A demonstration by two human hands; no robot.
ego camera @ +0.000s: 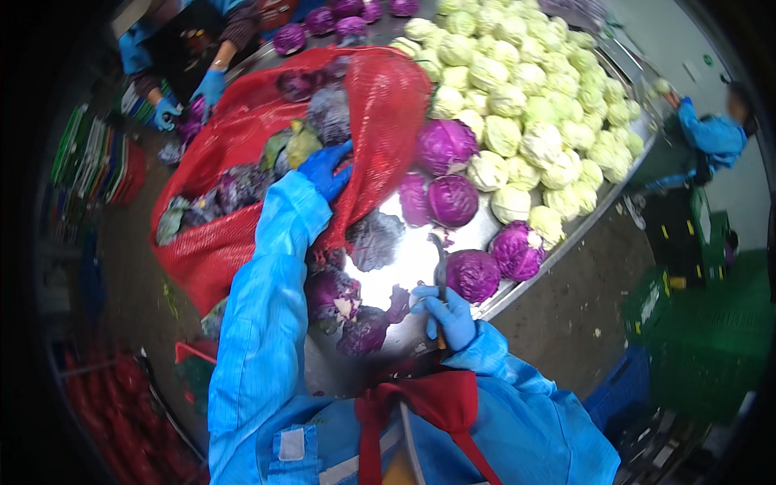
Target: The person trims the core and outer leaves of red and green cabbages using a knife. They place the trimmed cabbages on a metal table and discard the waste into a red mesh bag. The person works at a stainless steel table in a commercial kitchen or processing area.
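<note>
My left hand (327, 171), in a dark blue glove, reaches into the mouth of a red mesh sack (391, 133). Its fingers are against the mesh edge, partly hidden; whether they grip it is unclear. Untrimmed red cabbages (242, 185) with dull outer leaves fill the sack, and a yellow-green leaf (302, 144) lies just beyond that hand. In a lighter blue glove, my right hand (447, 315) holds a knife (439, 260) with a dark, curved blade pointing away from me. Beside the blade sits a glossy red cabbage (473, 276).
Pale green cabbages (506, 100) are heaped on the metal table (512, 291), with trimmed red cabbages (453, 200) along the near side. Loose leaves (364, 330) lie before me. Co-workers' gloved hands (209, 88) and a person (715, 133) appear beyond. Green crates (697, 339) stand right.
</note>
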